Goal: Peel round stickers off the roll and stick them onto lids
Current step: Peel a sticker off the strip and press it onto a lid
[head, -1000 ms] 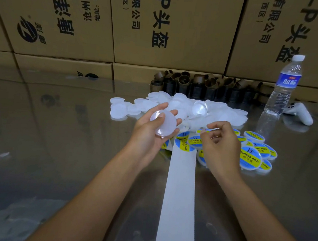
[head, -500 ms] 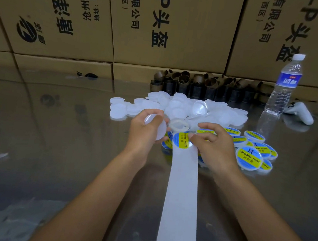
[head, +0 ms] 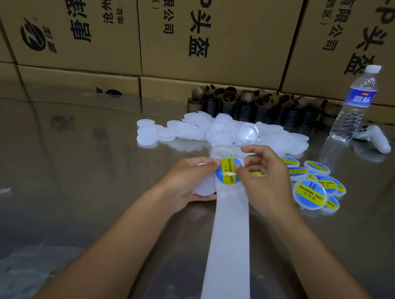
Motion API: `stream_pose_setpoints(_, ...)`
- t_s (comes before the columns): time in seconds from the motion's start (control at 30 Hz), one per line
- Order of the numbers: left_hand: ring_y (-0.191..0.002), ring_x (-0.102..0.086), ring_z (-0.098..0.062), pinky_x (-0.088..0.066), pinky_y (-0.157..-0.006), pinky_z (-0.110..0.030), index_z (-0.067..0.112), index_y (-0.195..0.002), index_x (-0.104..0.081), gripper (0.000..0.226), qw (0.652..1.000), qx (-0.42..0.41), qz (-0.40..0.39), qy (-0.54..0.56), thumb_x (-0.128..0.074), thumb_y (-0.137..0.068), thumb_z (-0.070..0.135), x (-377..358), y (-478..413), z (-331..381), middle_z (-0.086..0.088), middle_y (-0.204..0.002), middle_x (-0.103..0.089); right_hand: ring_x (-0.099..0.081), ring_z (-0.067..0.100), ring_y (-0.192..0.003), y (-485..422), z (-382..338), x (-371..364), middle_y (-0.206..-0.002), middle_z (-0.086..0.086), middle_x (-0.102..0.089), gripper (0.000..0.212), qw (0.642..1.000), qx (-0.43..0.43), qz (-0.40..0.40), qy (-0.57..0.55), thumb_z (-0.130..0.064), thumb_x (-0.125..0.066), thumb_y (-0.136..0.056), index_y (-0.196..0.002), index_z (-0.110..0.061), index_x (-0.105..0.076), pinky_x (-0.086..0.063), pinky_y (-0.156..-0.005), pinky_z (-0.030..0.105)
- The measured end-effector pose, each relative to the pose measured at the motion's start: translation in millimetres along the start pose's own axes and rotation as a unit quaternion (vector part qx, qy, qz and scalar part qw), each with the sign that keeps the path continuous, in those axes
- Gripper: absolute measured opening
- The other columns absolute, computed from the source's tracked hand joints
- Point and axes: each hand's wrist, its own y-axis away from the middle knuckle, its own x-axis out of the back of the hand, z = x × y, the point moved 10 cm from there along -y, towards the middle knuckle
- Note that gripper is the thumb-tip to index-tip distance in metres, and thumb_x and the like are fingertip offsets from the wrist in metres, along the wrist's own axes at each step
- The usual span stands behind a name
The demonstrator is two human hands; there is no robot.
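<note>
**Sticker half-caught between two hands: creases and crooked labels are the worry**

My right hand (head: 268, 180) pinches the right edge of the round blue-and-yellow paper sticker (head: 228, 174), which sits at the far end of the long white backing strip (head: 229, 248) on the glossy bench (head: 70, 161). My left hand (head: 186, 179) is curled around a frosted white round plastic lid (head: 203, 188), just left of the strip, with the thumb touching the sticker's left edge. I cannot tell whether the sticker has lifted off the backing yet.

Pulling too sharply from one edge could fold the sticker onto itself or tear it. The loose strip could also lift with it, since nothing pins the strip down.

My left hand covers most of the lid, so I may set the sticker off-centre or trap a wrinkle. If my thumb touches the glue side, the sticker may cling to it rather than the lid.

The heap of blank white lids (head: 217, 132) and the labelled lids (head: 310, 191) lie near, so a dangling sticker could catch one.
</note>
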Motion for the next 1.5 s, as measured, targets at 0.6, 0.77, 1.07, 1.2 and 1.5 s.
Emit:
stream_pose_setpoints(0.6, -0.096, -0.066, -0.025, -0.053, -0.093, -0.046, 0.004, -0.112, -0.067, 0.033, 0.999, 0.002, -0.037, -0.004, -0.054, -0.096, 0.030, -7.5, -2.1, -1.2, -0.019, -0.113, -0.068, -0.042, 0.008, -0.091, 5.5, -11.9, -15.2, -0.090, -0.011, -0.053, 0.012, 0.965, 0.131, -0.052, 0.223, -0.017, -0.069, -0.082, -0.091, -0.023, -0.063, -0.029, -0.074, 0.006)
stream_pose_setpoints(0.77, -0.090, -0.067, -0.023, -0.055, -0.088, -0.044, 0.004, -0.113, -0.066, 0.032, 0.999, 0.001, -0.039, -0.006, -0.054, -0.097, 0.028, -8.5, -0.7, -0.4, -0.018, -0.111, -0.068, -0.043, 0.010, -0.092, 6.2, -15.2, -13.8, -0.088, -0.012, -0.051, 0.023, 0.969, 0.128, -0.047, 0.207, -0.014, -0.070, -0.080, -0.083, -0.030, -0.055, -0.028, -0.071, 0.011)
stream_pose_setpoints(1.07, -0.080, -0.061, -0.026, -0.051, -0.077, -0.035, 0.001, -0.094, -0.067, 0.020, 0.993, -0.069, 0.080, -0.057, -0.060, -0.094, 0.020, 10.5, -0.3, 12.5, -0.015, -0.091, -0.066, -0.050, 0.008, -0.099, 6.4, -11.6, -17.9, -0.096, -0.011, -0.050, 0.040, 0.983, 0.081, -0.094, 0.137, 0.005, -0.066, -0.071, -0.063, -0.032, -0.055, -0.031, -0.080, 0.002)
stream_pose_setpoints(1.2, -0.077, -0.060, -0.024, -0.050, -0.068, -0.028, -0.002, -0.104, -0.066, 0.026, 0.993, -0.051, 0.096, -0.054, -0.062, -0.092, 0.021, 15.5, -0.2, 9.6, -0.014, -0.095, -0.066, -0.055, 0.000, -0.088, 3.1, -5.7, -17.4, -0.098, -0.015, -0.056, 0.040, 0.994, 0.021, -0.098, 0.044, 0.006, -0.058, -0.076, -0.056, -0.029, -0.056, -0.036, -0.066, 0.004)
stream_pose_setpoints(1.5, -0.062, -0.057, -0.015, -0.051, -0.054, -0.022, 0.007, -0.086, -0.064, 0.024, 0.989, -0.050, 0.130, -0.052, -0.062, -0.092, 0.031, 22.9, 0.1, 10.0, -0.004, -0.077, -0.063, -0.057, 0.012, -0.087, -7.5, 10.7, 3.2, -0.084, -0.009, -0.065, 0.042, 0.959, -0.117, -0.028, -0.255, 0.008, -0.045, -0.084, -0.064, -0.026, -0.060, -0.044, -0.080, 0.026)
